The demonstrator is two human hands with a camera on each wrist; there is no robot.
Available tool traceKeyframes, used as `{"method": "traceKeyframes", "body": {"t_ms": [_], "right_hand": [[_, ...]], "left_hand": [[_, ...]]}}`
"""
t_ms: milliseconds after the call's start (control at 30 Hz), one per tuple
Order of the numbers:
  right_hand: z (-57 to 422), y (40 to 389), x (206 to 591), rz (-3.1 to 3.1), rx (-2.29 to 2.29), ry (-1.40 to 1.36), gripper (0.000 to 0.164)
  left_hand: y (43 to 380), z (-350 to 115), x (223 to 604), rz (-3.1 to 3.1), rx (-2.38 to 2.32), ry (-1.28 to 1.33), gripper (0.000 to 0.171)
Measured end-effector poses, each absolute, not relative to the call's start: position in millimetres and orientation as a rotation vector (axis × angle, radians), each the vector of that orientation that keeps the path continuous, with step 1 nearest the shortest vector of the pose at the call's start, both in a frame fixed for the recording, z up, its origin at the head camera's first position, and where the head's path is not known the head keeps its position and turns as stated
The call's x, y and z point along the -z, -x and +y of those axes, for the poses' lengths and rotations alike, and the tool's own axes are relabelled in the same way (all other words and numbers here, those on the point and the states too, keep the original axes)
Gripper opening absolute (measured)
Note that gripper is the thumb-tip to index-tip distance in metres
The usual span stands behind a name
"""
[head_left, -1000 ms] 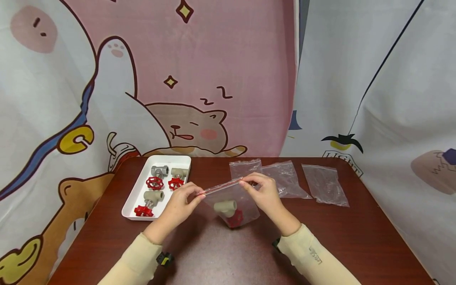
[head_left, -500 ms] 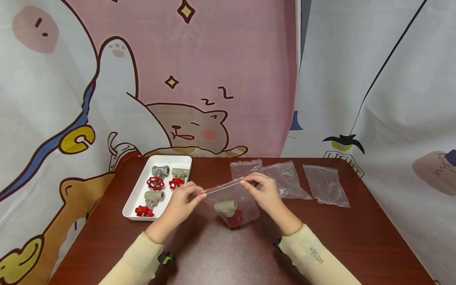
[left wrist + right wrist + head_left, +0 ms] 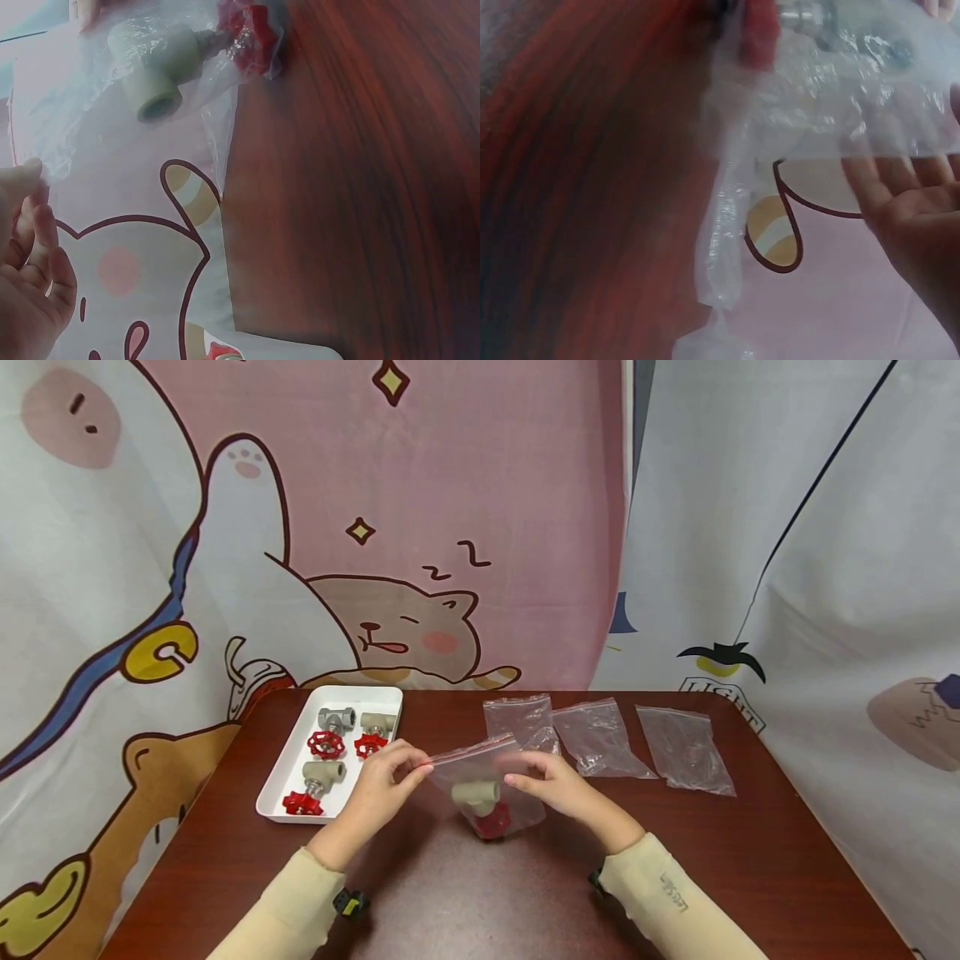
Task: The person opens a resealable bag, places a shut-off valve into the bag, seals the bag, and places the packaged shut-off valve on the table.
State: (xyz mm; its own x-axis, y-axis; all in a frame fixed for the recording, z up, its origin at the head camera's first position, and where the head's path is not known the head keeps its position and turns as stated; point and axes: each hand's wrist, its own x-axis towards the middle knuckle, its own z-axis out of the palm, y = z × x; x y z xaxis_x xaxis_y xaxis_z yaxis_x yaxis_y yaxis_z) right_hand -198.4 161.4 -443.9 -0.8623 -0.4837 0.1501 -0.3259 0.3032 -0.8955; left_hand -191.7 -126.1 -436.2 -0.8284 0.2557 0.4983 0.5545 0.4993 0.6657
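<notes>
We see the left hand [image 3: 382, 785] pinching one top corner of a clear bag [image 3: 480, 766] between thumb and fingertips, just right of the tray [image 3: 358, 696]. The right hand [image 3: 558, 789], farther right of the tray, has its thumb and fingers parted. Some of its fingers lie behind the plastic and look hazy through it; we cannot tell whether they touch it. In the right wrist view its thumb is nearly all cut off by the edge.

Inside the bag, right of the tray, sits a beige valve [image 3: 476, 793] with a red handwheel [image 3: 492, 821], both dulled by the film. We cannot tell whether the zip [image 3: 476, 749] is sealed.

In the tray are three more valves [image 3: 336, 720], one grey and two beige; the left hand hides part of the tray's right rim. Well right of the tray, three flat bags [image 3: 604, 743] lie on the table [image 3: 450, 902], the nearest partly covered by the held bag. Behind the tray hangs a cartoon curtain [image 3: 525, 485], cropped by the frame.
</notes>
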Motion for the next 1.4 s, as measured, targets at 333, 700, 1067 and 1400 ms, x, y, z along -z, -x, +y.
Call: {"method": "traceKeyframes", "body": {"t_ms": [333, 700, 1067, 1400], "right_hand": [[157, 203, 453, 2.319, 1.742, 0.793, 0.025], [156, 202, 452, 2.362, 1.725, 0.746, 0.025], [155, 203, 454, 2.4, 1.734, 0.773, 0.024], [140, 198, 446, 2.487, 1.788, 0.669, 0.023]], "left_hand": [[195, -148, 436, -2.429, 1.26, 0.634, 0.016], [205, -238, 443, -2.556, 0.97, 0.26, 0.037], [202, -311, 463, -2.846, 0.959, -0.108, 0.047], [200, -332, 481, -2.879, 1.342, -0.455, 0.046]]}}
